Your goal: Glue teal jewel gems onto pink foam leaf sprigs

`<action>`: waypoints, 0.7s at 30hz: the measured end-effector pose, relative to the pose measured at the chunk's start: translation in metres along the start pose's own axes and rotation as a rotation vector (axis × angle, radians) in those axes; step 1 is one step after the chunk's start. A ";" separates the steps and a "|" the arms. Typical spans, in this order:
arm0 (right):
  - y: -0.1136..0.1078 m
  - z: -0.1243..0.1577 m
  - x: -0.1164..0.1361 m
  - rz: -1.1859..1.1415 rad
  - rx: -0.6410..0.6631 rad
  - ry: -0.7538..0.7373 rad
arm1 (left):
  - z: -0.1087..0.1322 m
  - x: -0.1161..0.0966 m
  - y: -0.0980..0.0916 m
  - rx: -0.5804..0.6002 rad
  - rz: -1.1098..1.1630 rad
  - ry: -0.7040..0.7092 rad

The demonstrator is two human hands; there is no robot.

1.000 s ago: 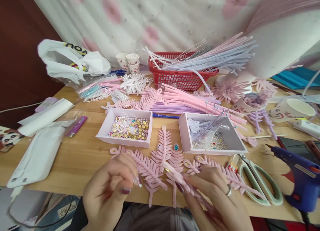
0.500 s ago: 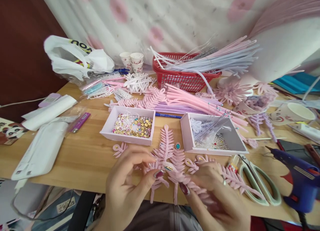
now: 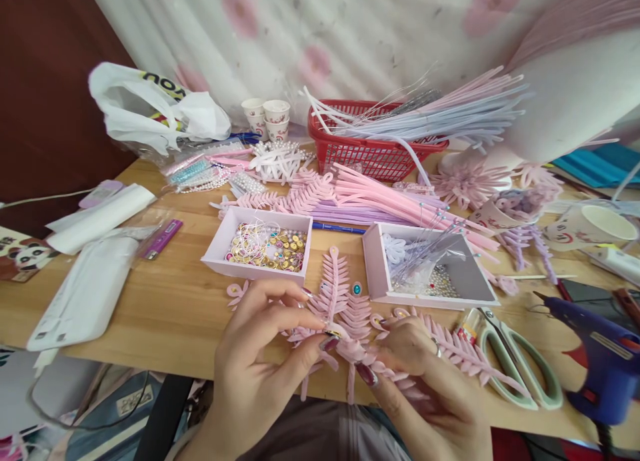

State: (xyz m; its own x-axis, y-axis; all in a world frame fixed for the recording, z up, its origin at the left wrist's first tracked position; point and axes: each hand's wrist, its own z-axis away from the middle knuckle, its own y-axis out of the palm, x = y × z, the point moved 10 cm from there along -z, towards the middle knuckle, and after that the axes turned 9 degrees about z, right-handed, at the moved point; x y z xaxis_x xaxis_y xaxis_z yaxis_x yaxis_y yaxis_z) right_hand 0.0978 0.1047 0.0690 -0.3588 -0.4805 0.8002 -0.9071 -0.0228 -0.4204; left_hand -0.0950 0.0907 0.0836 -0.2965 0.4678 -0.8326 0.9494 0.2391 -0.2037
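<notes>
My right hand [image 3: 425, 381] is closed round a pink pipe-cleaner leaf [image 3: 357, 349], just above the table's front edge. My left hand [image 3: 273, 354] pinches the leaf's looped end between thumb and forefinger, where a small gold piece shows; the fingertips partly hide it. Under and behind the hands lie more pink leaves. One upright leaf [image 3: 333, 284] has a looped tip, and another [image 3: 434, 328] stretches to the right toward the scissors [image 3: 520, 361]. A teal gem [image 3: 357, 288] sits at the top of a leaf between the boxes.
A white box of gold beads and thread [image 3: 257, 241] stands left, another with pins and pearls [image 3: 430, 264] right. Behind are pink pipe-cleaner stems [image 3: 390, 194] and a red basket [image 3: 360, 158]. A blue glue gun [image 3: 590, 348] is at far right, a purple lighter [image 3: 163, 239] left.
My left hand has moved slightly right, and its thumb and forefinger have closed on the leaf's looped end. My right hand keeps its hold. The view has shifted a little.
</notes>
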 end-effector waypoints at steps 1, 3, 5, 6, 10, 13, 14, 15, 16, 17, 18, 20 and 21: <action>0.000 0.000 -0.001 0.002 0.008 0.001 | 0.000 -0.001 0.000 -0.001 -0.007 0.006; -0.001 -0.001 0.002 0.002 -0.001 -0.032 | -0.001 -0.003 0.000 -0.009 -0.017 0.023; 0.000 -0.001 0.002 0.008 0.005 -0.022 | -0.001 -0.005 0.000 -0.019 -0.029 0.037; 0.000 -0.001 0.002 0.004 0.005 -0.004 | -0.001 -0.006 0.000 -0.024 -0.037 0.043; 0.003 0.005 -0.020 -0.117 -0.021 0.248 | -0.001 -0.004 -0.002 -0.052 -0.023 0.036; 0.010 0.016 -0.047 -0.257 -0.015 0.504 | 0.000 0.000 -0.008 -0.099 0.013 0.014; 0.012 0.019 -0.052 -0.295 0.003 0.546 | 0.000 0.001 -0.010 -0.119 0.005 0.004; 0.016 0.020 -0.055 -0.332 0.031 0.563 | 0.001 0.002 -0.012 -0.139 -0.011 -0.006; 0.019 0.020 -0.057 -0.366 0.056 0.574 | 0.002 0.003 -0.015 -0.164 -0.021 -0.016; 0.021 0.021 -0.059 -0.397 0.065 0.590 | 0.002 0.004 -0.018 -0.190 -0.018 -0.027; 0.022 0.022 -0.060 -0.421 0.059 0.615 | 0.003 0.006 -0.020 -0.209 -0.006 -0.041; 0.023 0.024 -0.061 -0.446 0.031 0.677 | 0.004 0.010 -0.023 -0.229 0.031 -0.072; 0.022 0.025 -0.061 -0.448 0.012 0.705 | 0.004 0.012 -0.024 -0.233 0.043 -0.081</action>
State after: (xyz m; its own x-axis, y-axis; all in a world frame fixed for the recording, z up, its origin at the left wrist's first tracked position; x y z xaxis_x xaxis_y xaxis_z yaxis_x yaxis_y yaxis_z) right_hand 0.1048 0.1113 0.0001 -0.0218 0.2370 0.9713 -0.9957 -0.0922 0.0002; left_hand -0.1206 0.0872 0.0761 -0.2383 0.4141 -0.8785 0.9085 0.4147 -0.0510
